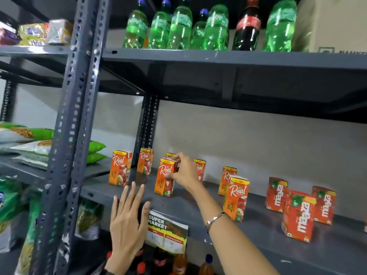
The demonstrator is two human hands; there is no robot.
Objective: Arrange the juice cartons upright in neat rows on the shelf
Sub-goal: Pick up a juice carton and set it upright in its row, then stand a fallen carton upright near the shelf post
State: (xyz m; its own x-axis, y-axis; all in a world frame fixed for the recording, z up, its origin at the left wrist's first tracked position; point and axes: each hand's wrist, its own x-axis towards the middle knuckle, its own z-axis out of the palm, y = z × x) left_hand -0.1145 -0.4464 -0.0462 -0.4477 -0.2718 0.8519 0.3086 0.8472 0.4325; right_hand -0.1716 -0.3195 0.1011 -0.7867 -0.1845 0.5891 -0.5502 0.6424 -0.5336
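Several orange "Real" juice cartons stand upright on the grey middle shelf (198,213). My right hand (183,171) grips one of them (164,177) by its top right edge, near the shelf's front. Other Real cartons stand at the left front (119,168), behind it (145,160), partly hidden behind my hand (200,167), and further right (236,198). Three red "Maaza" cartons (298,215) stand grouped at the right. My left hand (128,221) hovers flat with fingers spread at the shelf's front edge, holding nothing.
A "Super Market" price tag (167,233) hangs from the shelf's front lip. Green and dark soda bottles (179,26) fill the shelf above. A perforated steel upright (75,116) stands at the left, with snack bags (29,139) beyond it. Bottles (179,262) sit below.
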